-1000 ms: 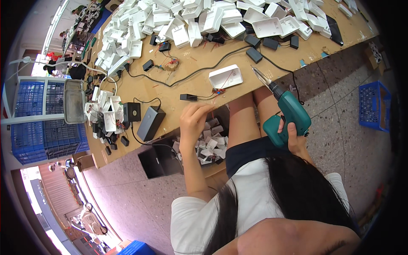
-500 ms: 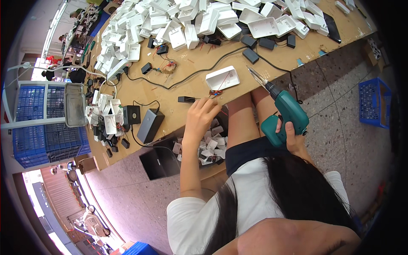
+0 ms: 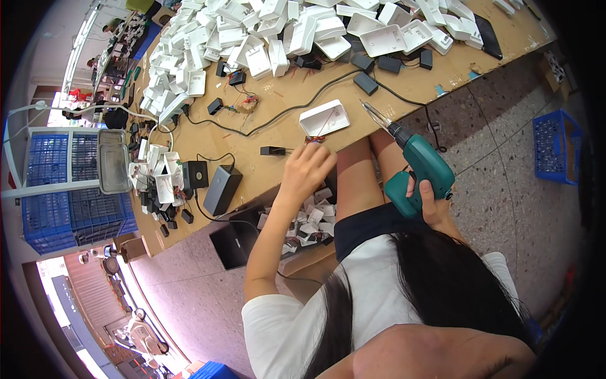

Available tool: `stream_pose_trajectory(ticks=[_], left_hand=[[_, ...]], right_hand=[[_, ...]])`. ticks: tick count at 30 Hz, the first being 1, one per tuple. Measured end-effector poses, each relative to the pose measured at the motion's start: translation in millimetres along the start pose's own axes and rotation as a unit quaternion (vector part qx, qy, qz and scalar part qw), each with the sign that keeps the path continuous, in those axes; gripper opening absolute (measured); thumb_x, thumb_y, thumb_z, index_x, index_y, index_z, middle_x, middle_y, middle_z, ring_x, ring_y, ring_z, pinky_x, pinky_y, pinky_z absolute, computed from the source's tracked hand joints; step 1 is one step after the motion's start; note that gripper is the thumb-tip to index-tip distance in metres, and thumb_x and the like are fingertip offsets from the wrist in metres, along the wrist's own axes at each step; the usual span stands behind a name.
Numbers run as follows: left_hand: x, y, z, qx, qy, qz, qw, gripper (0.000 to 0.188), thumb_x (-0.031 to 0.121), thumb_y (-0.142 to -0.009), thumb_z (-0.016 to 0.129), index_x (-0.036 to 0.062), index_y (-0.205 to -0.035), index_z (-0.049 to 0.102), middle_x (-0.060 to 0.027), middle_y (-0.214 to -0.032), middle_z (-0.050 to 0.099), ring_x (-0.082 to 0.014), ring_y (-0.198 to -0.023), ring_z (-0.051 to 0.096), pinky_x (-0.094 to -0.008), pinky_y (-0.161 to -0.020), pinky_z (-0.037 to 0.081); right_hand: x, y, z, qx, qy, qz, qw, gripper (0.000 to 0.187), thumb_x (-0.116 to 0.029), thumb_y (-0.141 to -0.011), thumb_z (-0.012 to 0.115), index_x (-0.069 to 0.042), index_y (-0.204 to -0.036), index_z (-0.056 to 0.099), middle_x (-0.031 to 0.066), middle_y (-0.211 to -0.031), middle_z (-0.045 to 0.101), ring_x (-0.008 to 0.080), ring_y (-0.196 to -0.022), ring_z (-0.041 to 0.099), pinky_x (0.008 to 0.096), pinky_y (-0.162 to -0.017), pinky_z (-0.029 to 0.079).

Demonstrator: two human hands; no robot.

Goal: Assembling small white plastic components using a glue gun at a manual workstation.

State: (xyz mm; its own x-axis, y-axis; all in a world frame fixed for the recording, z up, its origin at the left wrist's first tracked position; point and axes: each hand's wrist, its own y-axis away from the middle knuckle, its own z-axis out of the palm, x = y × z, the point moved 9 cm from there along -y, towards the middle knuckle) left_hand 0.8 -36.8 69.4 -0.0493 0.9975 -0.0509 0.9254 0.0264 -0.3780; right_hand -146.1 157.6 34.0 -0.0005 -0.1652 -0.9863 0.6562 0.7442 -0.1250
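My right hand (image 3: 430, 199) grips the handle of a green power screwdriver (image 3: 424, 163), its long thin bit pointing up and left over the table edge. My left hand (image 3: 307, 167) is closed, fingers curled at the table's front edge; what they pinch is hidden. Just beyond those fingers lies a small circuit board with wires (image 3: 314, 139), against an open white plastic case (image 3: 324, 118). A thin red wire runs from the board into the case. Left of my fingers, a small black box (image 3: 273, 151) lies on the table with its leads running toward them.
White cases (image 3: 252, 38) are heaped along the table's far side. A black cable (image 3: 278, 120) crosses the tabletop (image 3: 252, 164). Black adapters (image 3: 223, 189) stand at left. Below are a black bin (image 3: 230, 245) and a box of white parts (image 3: 310, 218); a blue crate (image 3: 557, 146) is at right.
My left hand has shifted slightly right and its fingers have curled over more. The small black box has come clear of it. My right hand keeps its hold on the screwdriver.
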Motion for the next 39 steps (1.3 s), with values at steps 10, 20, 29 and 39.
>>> stream_pose_trajectory(ticks=[10,20,29,39], left_hand=[[-25,-24,-8,0.214,-0.009,-0.295,0.931,0.014,0.012,-0.079,0.084,0.0178,-0.089,0.076,0.003,-0.092,0.067,-0.0209,-0.091,0.057,-0.0374,-0.087,0.034],[-25,-11,6,0.232,-0.001,-0.327,0.916,0.011,0.01,-0.082,0.08,0.0106,-0.091,0.073,-0.0089,-0.135,0.062,-0.0314,-0.128,0.056,-0.0499,-0.109,0.037],[-35,-7,12,0.232,0.064,-0.362,0.901,0.012,0.008,-0.08,0.08,0.01,-0.089,0.073,-0.0078,-0.132,0.062,-0.0325,-0.129,0.056,-0.0488,-0.109,0.039],[-33,-8,13,0.25,0.08,-0.37,0.891,0.012,0.005,-0.079,0.08,0.0063,-0.087,0.071,-0.0087,-0.131,0.061,-0.0346,-0.126,0.056,-0.0469,-0.1,0.048]], right_hand=[[-12,-5,16,-0.011,0.068,-0.027,0.997,0.028,-0.02,-0.093,0.07,0.005,-0.105,0.064,0.0118,-0.089,0.063,0.0212,-0.075,0.062,0.0334,-0.067,0.05],[-10,-18,32,-0.044,0.14,-0.05,0.988,0.016,-0.005,-0.098,0.065,0.004,-0.111,0.059,0.0039,-0.079,0.06,0.0083,-0.065,0.06,0.0242,-0.06,0.05],[-14,-28,48,-0.029,0.173,-0.054,0.983,0.017,-0.009,-0.099,0.07,0.004,-0.107,0.063,0.004,-0.086,0.058,0.0077,-0.064,0.06,0.0245,-0.057,0.048],[-14,-27,52,-0.018,0.193,-0.048,0.98,0.018,-0.008,-0.098,0.07,0.005,-0.109,0.065,0.0051,-0.093,0.057,0.0094,-0.063,0.059,0.0254,-0.055,0.047]])
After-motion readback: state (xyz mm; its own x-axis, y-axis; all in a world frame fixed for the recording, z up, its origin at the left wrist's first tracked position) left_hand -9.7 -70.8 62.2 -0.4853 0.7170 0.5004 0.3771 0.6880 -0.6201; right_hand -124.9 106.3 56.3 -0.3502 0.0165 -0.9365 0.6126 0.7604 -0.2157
